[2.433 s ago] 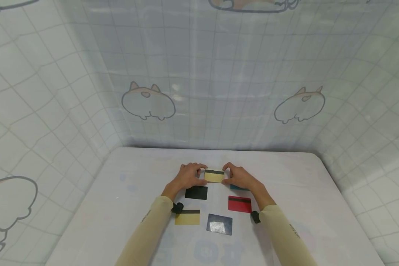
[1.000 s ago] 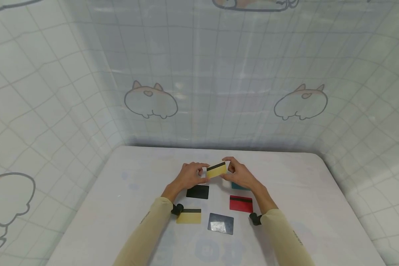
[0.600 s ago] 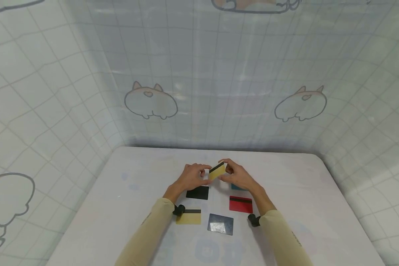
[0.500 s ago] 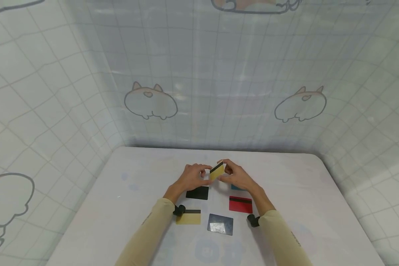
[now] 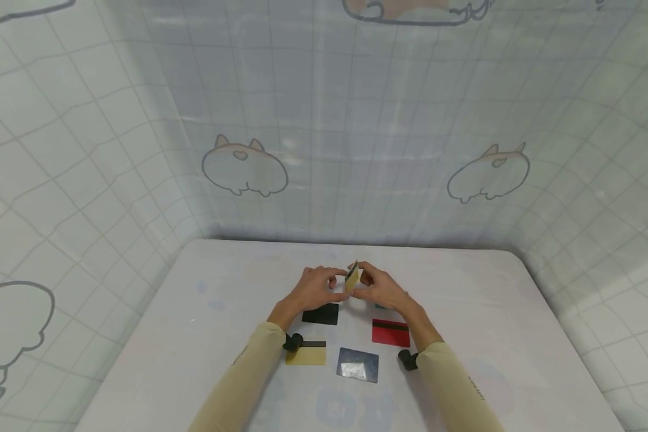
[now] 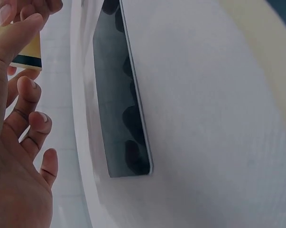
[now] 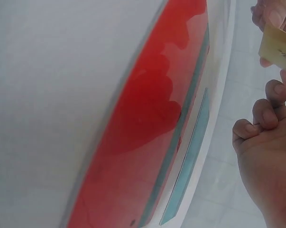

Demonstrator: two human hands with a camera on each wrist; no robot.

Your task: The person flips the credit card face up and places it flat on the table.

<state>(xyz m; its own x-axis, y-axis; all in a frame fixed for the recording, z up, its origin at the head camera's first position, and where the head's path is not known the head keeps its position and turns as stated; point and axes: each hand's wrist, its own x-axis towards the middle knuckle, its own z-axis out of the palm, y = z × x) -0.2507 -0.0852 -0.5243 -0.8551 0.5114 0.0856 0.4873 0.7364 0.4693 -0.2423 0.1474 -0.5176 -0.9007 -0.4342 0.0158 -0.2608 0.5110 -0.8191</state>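
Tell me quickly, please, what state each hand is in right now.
Left hand: holding the raised yellow card, pinched at one end.
Right hand: holding the same card by its opposite end.

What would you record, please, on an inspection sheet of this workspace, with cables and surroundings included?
Surface: white table with faint printed marks.
Job's things: held yellow card, dark-striped, tilted above the table.
Clutter: five other cards lying flat: black card, red card, teal card, lower yellow card, dark grey card.
Left hand: pinches the held yellow card.
Right hand: pinches it from the other side.
Cables: nothing seen.
Surroundings: pale grid-patterned sheeting with animal drawings.
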